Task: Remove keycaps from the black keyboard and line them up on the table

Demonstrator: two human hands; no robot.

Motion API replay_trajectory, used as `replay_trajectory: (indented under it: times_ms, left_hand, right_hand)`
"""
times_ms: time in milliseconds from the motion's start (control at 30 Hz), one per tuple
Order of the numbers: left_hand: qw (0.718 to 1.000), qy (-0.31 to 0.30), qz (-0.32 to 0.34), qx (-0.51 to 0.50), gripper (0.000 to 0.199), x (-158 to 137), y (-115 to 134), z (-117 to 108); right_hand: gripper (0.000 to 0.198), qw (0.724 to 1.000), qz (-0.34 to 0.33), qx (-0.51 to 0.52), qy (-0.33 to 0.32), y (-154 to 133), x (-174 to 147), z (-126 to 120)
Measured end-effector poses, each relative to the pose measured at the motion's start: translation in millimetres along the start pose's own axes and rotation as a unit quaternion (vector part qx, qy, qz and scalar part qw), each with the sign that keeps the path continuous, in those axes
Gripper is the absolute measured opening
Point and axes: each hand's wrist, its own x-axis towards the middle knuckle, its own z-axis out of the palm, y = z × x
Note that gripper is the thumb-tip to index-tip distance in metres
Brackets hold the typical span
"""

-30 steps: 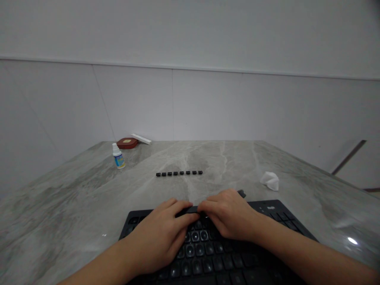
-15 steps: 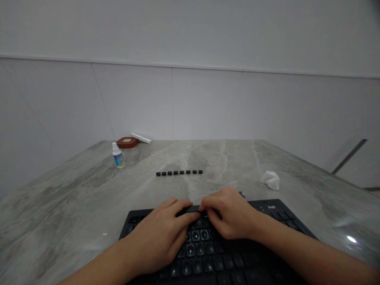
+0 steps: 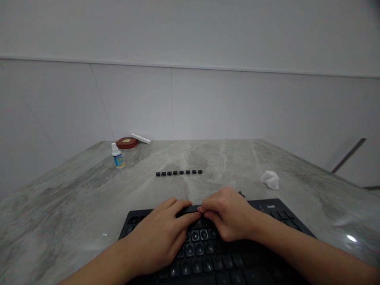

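Note:
A black keyboard (image 3: 200, 249) lies in front of me at the table's near edge. My left hand (image 3: 166, 227) rests over its left half, fingers apart, with the thumb reaching right along the top row. Close beside that thumb tip, my right hand (image 3: 227, 213) pinches thumb and index finger together at the keyboard's far edge. Whatever is between those fingertips is hidden. Beyond the keyboard, several small black keycaps (image 3: 181, 172) stand in a straight row on the table.
On the grey marbled table (image 3: 89, 206), a white spray bottle (image 3: 118, 157) with a blue label stands at the left. Behind it are a reddish-brown case (image 3: 126, 143) and a thin white box (image 3: 140, 138). A crumpled white tissue (image 3: 270, 180) lies at the right.
My right thumb has come up to meet the index fingertip, closing the gap between them. My left hand has stayed almost still, and the row of keycaps is unchanged.

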Motion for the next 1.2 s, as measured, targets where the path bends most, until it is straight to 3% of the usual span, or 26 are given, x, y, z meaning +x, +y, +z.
replay_trajectory:
  times_ms: [467, 933, 1200]
  left_hand:
    - [0.999, -0.024, -0.027, 0.002, 0.046, 0.6, 0.8, -1.1]
    - [0.999, -0.015, -0.037, -0.008, 0.047, 0.8, 0.0, -0.6]
    - [0.999, -0.019, -0.039, 0.0, 0.047, 0.2, -1.3, 0.5]
  right_hand:
    - [0.012, 0.998, -0.001, -0.06, 0.026, -6.9, 0.6, 5.3]
    - [0.015, 0.998, 0.064, -0.019, 0.016, -9.6, 3.6, 1.9]
    - [0.016, 0.997, 0.065, -0.043, 0.016, -11.1, 1.3, 3.1]
